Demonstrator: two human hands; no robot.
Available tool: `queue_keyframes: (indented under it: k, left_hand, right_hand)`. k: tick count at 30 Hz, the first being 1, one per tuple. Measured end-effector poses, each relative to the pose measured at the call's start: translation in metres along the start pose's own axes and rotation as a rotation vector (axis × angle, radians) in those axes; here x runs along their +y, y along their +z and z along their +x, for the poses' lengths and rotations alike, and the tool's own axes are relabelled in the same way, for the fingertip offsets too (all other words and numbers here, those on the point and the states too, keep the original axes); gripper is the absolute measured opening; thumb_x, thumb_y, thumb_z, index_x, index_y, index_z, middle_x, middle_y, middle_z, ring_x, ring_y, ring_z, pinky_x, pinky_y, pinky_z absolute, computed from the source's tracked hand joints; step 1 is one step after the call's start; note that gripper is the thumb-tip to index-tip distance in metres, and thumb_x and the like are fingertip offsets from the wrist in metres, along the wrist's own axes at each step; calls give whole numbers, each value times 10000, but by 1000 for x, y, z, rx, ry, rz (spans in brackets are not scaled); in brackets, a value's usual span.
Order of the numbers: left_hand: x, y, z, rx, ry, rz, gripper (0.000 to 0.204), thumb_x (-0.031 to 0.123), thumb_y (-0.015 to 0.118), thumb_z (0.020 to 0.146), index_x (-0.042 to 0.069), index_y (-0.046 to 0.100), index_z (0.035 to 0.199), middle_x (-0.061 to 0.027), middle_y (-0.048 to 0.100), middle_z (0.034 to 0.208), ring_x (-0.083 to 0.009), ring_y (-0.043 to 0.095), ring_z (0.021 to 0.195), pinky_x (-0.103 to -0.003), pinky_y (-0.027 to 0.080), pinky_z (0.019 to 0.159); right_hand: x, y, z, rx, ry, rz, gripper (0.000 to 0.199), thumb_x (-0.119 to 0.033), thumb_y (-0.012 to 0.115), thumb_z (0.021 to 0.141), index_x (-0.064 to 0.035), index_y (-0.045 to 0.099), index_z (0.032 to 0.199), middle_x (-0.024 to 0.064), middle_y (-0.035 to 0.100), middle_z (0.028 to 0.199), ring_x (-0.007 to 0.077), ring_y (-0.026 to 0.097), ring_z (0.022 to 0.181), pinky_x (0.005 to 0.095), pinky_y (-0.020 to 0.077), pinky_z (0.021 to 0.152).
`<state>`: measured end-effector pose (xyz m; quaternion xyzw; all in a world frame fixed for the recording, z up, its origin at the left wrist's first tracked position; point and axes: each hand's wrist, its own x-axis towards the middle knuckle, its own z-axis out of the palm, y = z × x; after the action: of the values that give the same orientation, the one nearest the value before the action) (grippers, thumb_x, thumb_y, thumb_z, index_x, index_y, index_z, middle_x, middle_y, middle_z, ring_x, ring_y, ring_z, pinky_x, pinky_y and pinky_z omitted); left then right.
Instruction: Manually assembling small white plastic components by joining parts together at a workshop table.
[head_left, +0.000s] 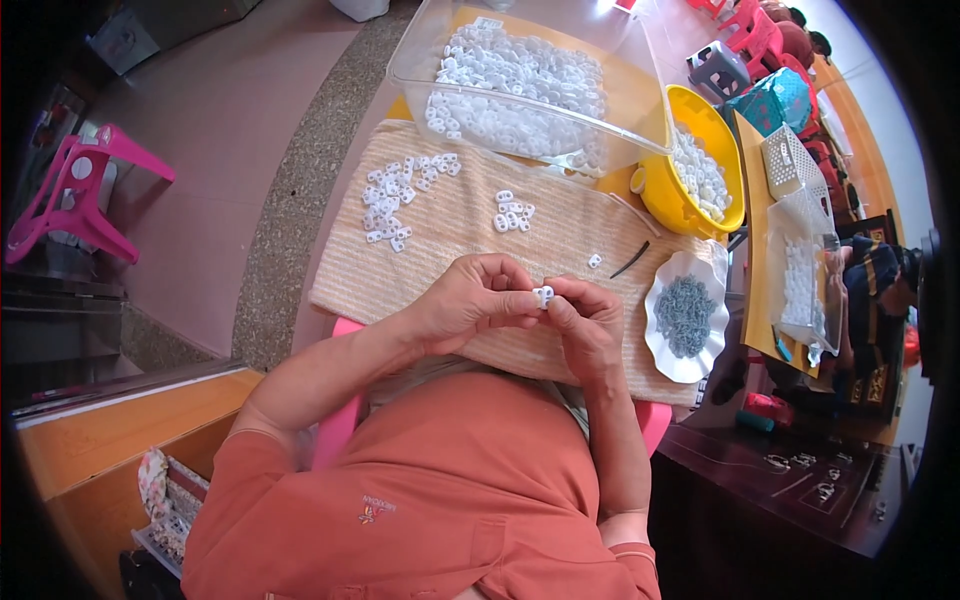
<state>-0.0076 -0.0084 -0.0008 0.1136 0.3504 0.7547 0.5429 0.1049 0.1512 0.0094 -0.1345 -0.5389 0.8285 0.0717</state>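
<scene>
Over the middle of a striped cloth [440,275], my left hand [485,300] and my right hand [583,320] meet, thumbs and fingers pinched on a small white plastic part [543,297] with holes. What else may be between the fingertips is hidden. Beyond my hands lies a small group of similar white parts [512,213], and a larger scatter of white parts [385,200] is to the left. One single white part [595,261] rests right of the group, beside a thin dark strip [630,260]. A white scalloped dish [712,355] at the right holds many small grey-blue pieces [686,310].
A clear plastic bin [540,102] full of white parts stands at the far side. Right of it is a yellow basket [655,205] with more white parts. A pink stool [90,195] is on the left floor. Another table with a clear container [800,330] stands right, near another person [880,290].
</scene>
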Motion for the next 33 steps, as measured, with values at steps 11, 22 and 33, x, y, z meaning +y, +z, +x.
queue_keyframes:
  k: [11,22,33]
  left_hand:
    - [1,3,-2,-67,12,31,104,91,701,870,27,620,881,-55,661,838,-118,642,783,-249,532,734]
    - [1,5,-5,-82,105,104,103,87,698,870,13,626,867,-69,675,821,-119,646,760,-243,525,709]
    - [3,6,-2,-22,70,101,108,66,699,861,9,613,890,-121,682,911,-161,674,787,-268,568,700]
  right_hand:
    - [0,4,0,-64,-93,30,159,2,685,845,18,686,1003,75,617,911,150,618,835,254,530,736]
    - [1,11,-1,-97,-94,52,124,-6,694,838,16,684,960,72,617,889,142,604,801,258,509,705]
    - [-30,10,0,-129,32,-165,137,-55,662,888,24,670,999,43,645,912,113,618,824,236,504,718]
